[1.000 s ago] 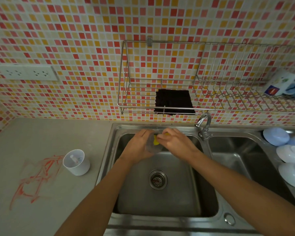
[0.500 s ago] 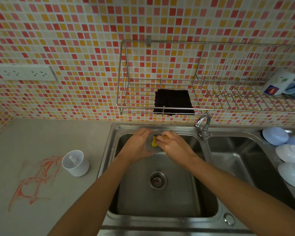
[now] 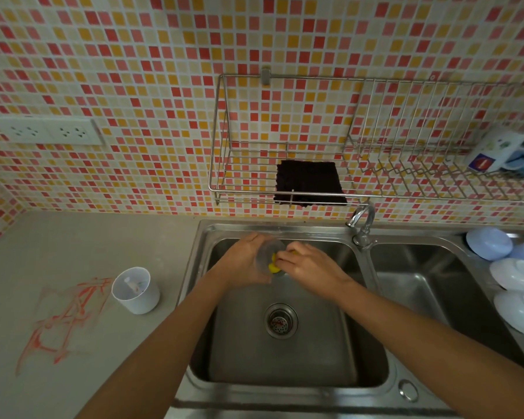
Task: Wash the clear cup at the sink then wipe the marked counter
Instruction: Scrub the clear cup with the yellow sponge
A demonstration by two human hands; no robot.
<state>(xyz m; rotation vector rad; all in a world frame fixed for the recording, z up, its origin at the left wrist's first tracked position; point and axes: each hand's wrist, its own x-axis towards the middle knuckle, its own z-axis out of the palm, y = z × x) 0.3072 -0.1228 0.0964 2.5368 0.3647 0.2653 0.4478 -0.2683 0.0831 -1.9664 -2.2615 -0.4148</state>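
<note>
Clear cup (image 3: 266, 257) gripped in left hand (image 3: 245, 261), right hand (image 3: 307, 263) pinching yellow sponge (image 3: 273, 267) inside; wet plastic could slip into sink (image 3: 285, 352).

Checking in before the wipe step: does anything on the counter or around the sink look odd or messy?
Yes: red-orange scribbled marks smear the grey counter left of the steel sink, beside a white plastic cup. A dark cloth hangs over the wire rack's front edge. No spill shows.
</note>
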